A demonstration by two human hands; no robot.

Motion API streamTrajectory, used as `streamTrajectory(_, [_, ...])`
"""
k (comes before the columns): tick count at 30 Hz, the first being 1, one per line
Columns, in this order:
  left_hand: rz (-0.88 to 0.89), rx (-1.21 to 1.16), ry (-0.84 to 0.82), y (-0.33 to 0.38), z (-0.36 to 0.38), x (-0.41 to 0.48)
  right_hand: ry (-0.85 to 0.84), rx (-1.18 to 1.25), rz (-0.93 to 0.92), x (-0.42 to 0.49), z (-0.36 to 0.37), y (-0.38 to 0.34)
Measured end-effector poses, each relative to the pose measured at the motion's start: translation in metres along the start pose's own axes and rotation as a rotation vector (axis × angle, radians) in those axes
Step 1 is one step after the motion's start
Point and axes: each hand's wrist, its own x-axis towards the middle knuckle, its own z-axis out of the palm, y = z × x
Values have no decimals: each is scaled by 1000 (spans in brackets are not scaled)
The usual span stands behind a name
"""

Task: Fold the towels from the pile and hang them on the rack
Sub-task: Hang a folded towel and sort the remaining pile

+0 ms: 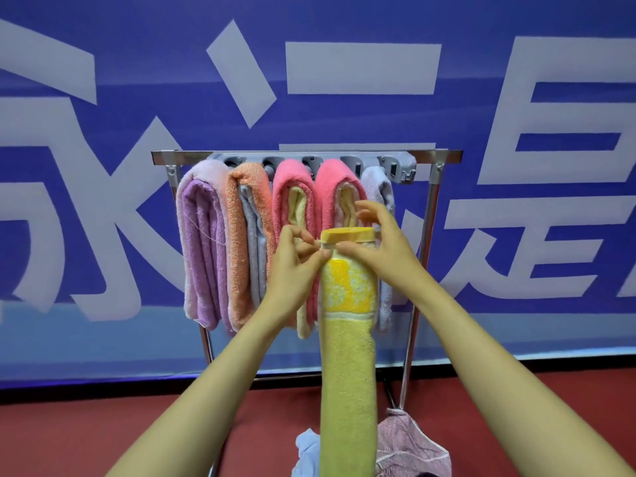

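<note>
Pinching yellow towel, left hand, right hand

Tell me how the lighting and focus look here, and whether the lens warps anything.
Head view: light is flat and even, with barely any shadow under the purple towel; head view: the yellow towel and the left hand pinching it look slightly soft; head view: the wide lens tilts the rack's legs inward.

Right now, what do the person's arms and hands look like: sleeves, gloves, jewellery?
Both arms are bare. The left forearm and right forearm show no sleeve anywhere in view. The left hand and right hand are ungloved. No watch, bracelet or strap shows on either wrist, and no ring on the fingers that show. No markings are visible.
</note>
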Motion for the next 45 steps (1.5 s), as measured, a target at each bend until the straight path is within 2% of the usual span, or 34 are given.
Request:
streamTrajectory(3, [-17,6,-23,-4,-2,0,-138,312,240,-7,-12,13])
streamTrajectory(5, [13,98,-45,-6,-3,-3,-161,351,248,-9,-18,19])
streamTrajectory(9, [133,275,17,-10,2,-7,-266,55,102,4,-23,11])
streamTrajectory(12, [155,242,7,-7,6,-13,-312,-126,32,15,-22,4])
streamTrajectory(16, [-32,-25,-144,-13,-6,-14,-325,3,29,23,-25,-3])
streamTrajectory(19, [-137,22,-279,-34,-15,-18,-350,56,34,27,-31,-9])
streamTrajectory(22, [-215,89,-295,-49,-15,-21,-388,51,20,32,-34,-14])
streamTrajectory(28, [-331,36,-354,-51,-9,-18,-438,36,14,37,-41,-18])
streamTrajectory(30, [-314,125,-313,-53,-9,-14,-450,17,24,36,-45,-18])
streamTrajectory(35, [-157,423,-55,-60,-16,-2,-434,34,41,35,-48,-18])
streamTrajectory(38, [-132,334,2,-57,-13,-9,-408,30,35,37,-49,-18])
streamTrajectory(41, [-158,201,-119,-56,-14,-17,-399,43,32,39,-52,-18])
streamTrajectory(45, [-286,98,-492,-57,-21,-15,-397,12,37,38,-55,-16])
